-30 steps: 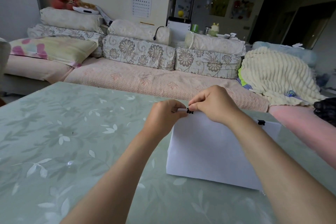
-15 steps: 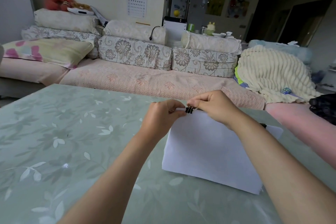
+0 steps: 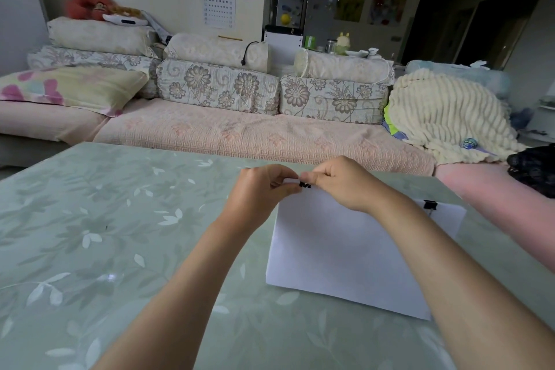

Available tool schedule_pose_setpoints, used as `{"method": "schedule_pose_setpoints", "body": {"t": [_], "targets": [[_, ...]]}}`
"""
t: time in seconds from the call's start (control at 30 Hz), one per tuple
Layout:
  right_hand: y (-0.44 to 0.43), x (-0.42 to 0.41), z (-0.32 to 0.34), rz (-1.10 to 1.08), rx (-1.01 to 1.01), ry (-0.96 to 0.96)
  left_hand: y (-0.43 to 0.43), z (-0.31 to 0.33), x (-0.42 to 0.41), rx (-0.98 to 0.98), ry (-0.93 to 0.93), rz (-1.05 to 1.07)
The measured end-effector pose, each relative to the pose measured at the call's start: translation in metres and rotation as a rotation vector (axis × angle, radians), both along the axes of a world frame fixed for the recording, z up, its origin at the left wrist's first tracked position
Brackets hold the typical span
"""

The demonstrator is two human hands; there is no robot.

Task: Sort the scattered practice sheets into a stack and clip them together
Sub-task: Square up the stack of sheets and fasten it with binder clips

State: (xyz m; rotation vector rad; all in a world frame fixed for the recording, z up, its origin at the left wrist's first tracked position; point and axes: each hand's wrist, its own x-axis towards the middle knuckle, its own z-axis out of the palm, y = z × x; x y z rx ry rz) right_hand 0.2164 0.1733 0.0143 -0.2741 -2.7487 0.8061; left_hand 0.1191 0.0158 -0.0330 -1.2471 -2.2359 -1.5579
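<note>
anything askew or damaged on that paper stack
Nothing stands out: paper stack flat, edges even, binder clip on far right corner; left hand pinches the far left corner, right hand the second clip there.

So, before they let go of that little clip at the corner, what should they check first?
1. The stack of sheets lies on the table with even edges: ok.
2. The left hand pinches the far left corner of the stack: ok.
3. The right hand holds the small black clip at that corner: ok.
4. The clip bites every sheet: cannot tell, the fingers hide it.
5. The second clip sits on the far edge near the right corner: ok.
</note>
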Motion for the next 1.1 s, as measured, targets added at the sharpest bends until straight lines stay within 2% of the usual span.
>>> {"method": "schedule_pose_setpoints", "body": {"t": [0.1,0.3,0.33,0.43,0.47,0.53,0.63,0.73,0.83,0.9,0.93,1.0,1.03,1.1], "targets": [[0.0,0.003,0.001,0.049,0.0,-0.019,-0.006,0.007,-0.004,-0.059,-0.038,-0.058],[-0.01,0.001,-0.008,0.028,0.236,0.025,-0.018,0.014,-0.014,-0.174,-0.171,-0.163],[-0.01,0.0,-0.01,0.026,0.22,0.022,-0.018,0.013,-0.013,-0.166,-0.164,-0.154],[-0.005,0.004,-0.007,0.036,-0.004,-0.031,-0.012,0.011,-0.005,-0.116,-0.142,-0.137],[-0.004,0.005,-0.005,0.026,0.002,-0.063,-0.009,0.01,-0.003,-0.098,-0.128,-0.136],[-0.005,0.01,-0.006,-0.039,0.151,-0.117,-0.004,0.01,-0.001,-0.074,-0.109,-0.145],[-0.012,0.014,-0.008,-0.096,0.305,-0.076,0.0,0.011,-0.002,-0.069,-0.099,-0.168],[-0.009,0.023,-0.003,-0.1,0.371,-0.12,0.001,0.013,0.0,-0.128,-0.015,-0.119],[0.012,0.043,0.005,-0.155,0.452,-0.294,0.001,0.013,-0.005,-0.22,0.054,-0.039],[0.028,0.059,0.006,-0.174,0.391,-0.345,-0.001,0.015,-0.007,-0.288,0.081,0.005],[0.034,0.065,0.006,-0.169,0.359,-0.333,0.0,0.016,-0.007,-0.333,0.139,0.034],[0.036,0.073,0.006,-0.159,0.37,-0.275,0.007,0.02,0.001,-0.405,0.388,0.093],[0.035,0.074,0.005,-0.155,0.405,-0.234,0.014,0.024,0.008,-0.41,0.497,0.078],[0.031,0.073,0.002,-0.139,0.491,-0.143,0.034,0.031,0.029,-0.459,0.602,0.002]]}}
